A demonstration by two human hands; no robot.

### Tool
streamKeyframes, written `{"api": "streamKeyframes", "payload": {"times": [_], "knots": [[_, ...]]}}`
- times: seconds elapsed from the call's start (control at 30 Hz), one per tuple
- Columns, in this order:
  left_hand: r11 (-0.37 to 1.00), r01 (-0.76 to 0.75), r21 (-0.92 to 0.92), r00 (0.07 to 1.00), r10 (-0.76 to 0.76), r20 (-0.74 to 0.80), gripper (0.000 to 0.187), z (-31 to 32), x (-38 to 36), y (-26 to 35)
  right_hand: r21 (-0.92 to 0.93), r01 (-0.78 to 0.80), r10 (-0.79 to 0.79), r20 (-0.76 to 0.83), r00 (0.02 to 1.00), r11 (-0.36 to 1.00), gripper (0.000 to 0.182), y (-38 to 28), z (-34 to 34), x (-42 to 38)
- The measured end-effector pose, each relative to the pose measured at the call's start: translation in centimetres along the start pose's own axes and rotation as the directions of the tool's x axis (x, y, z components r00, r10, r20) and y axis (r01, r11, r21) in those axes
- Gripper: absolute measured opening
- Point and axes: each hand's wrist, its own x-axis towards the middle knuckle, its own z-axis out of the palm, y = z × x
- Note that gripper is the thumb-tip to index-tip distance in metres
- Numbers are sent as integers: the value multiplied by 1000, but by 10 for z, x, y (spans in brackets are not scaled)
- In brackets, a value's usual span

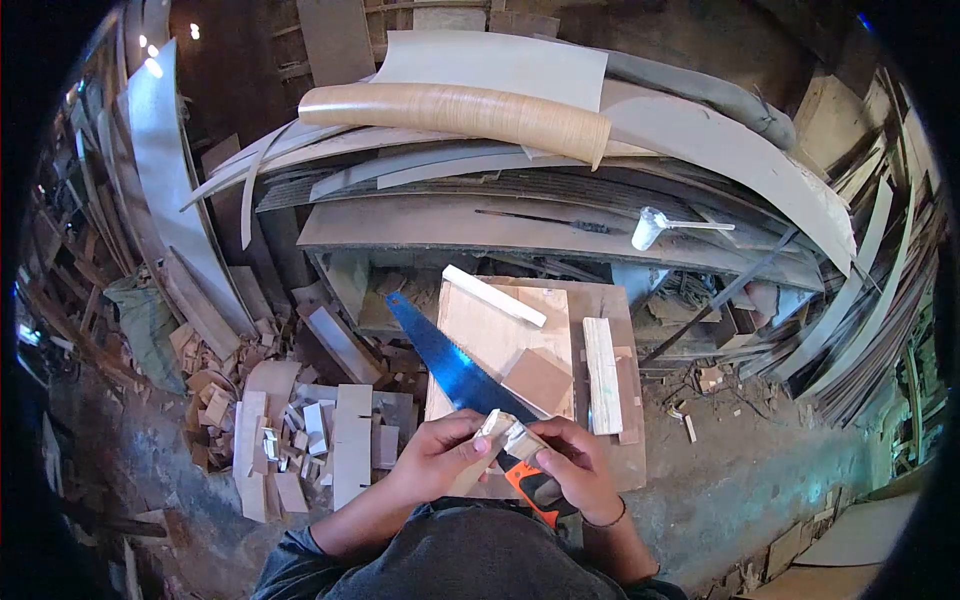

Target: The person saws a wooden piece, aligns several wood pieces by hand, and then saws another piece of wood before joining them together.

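Note:
My left hand (444, 454) is closed round a pale wood piece (484, 456), its thumb pressed on the near face. In my right hand (574, 462), thumb and fingers grip a second short wood piece (522, 441) with rough, whitish edges. The two pieces meet or nearly meet end to end in front of my chest. Below them lies a handsaw with a blue blade (440, 352) and an orange-black handle (535, 490), partly hidden by my hands. The blade crosses a light board (470, 318) and passes beside a small brown block (538, 378).
A white-edged strip (495, 296) lies on the board, and a thick wood bar (601, 376) stands right of it. Behind, a workbench (400, 224) holds a white cup (648, 229), a thin tool (540, 218) and curved sheets. Offcuts (300, 430) pile up at left.

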Motion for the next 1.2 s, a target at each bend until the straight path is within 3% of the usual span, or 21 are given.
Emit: {"api": "streamKeyframes", "payload": {"times": [0.2, 0.4, 0.6, 0.7, 0.8, 0.9, 1.0, 1.1, 1.2], "knots": [[993, -91, 81, 991, 82, 110, 29, 3, -1, 9, -102, 14, -11, 37, 999, 995, 30, -5, -16, -1], [996, 66, 66, 987, -75, 144, 34, 16, -4, 32, -139, 50, -40, 71, 997, 989, 32, -15, -22, 0], [910, -288, 298, 936, 201, 290, 39, 11, 7, 22, -138, 130, -122, 60, 991, 982, 37, -13, -26, 0], [956, -168, 240, 960, 103, 260, 42, 16, 5, 28, -137, 135, -128, 62, 990, 981, 38, -18, -26, 0], [936, -225, 272, 945, 141, 295, 45, 18, 9, 31, -121, 145, -137, 71, 988, 982, 37, -23, -27, 1], [961, -162, 223, 956, 98, 275, 47, 21, 7, 33, -129, 173, -162, 91, 983, 976, 36, -21, -29, 1], [984, -1, 179, 970, -43, 240, 49, 26, 5, 41, -129, 192, -178, 113, 978, 973, 37, -21, -30, 2], [963, -149, 226, 961, 87, 261, 51, 24, 8, 35, -133, 190, -176, 108, 978, 973, 38, -22, -30, 3], [967, -129, 220, 963, 70, 259, 52, 25, 7, 37, -122, 179, -166, 106, 980, 976, 38, -22, -29, 3]]}}
